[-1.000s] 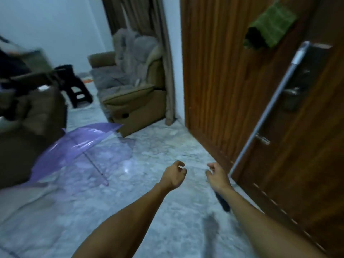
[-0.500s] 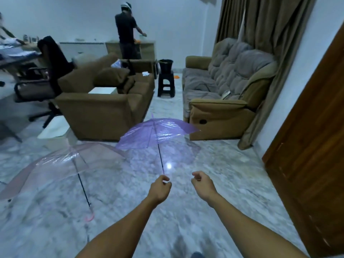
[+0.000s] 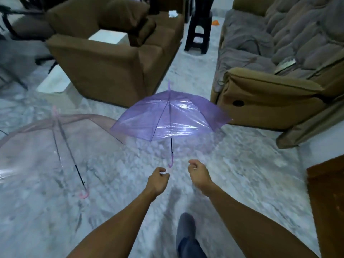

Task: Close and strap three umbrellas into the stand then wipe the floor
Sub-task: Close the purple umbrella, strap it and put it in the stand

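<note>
Marble floor [image 3: 232, 164] of a living room carries the work. Purple umbrella [image 3: 167, 118] lies fully open on it, canopy tilted toward the sofas, its hooked handle [image 3: 170, 162] just ahead of both hands. Left hand [image 3: 158, 180] and right hand [image 3: 198, 174] are loosely curled, holding nothing, either side of the handle and apart from it. Pink-trimmed clear umbrella [image 3: 46, 142] lies open to the left, its canopy edge meeting the purple one. No stand is in view. Risk: lifting the purple umbrella could drag the neighbouring canopy or catch a rib tip on the brown armchair [image 3: 104, 71] or recliner [image 3: 270, 97] close behind; the glossy floor may be slippery underfoot. A black stool [image 3: 199, 34] stands farther back.
</note>
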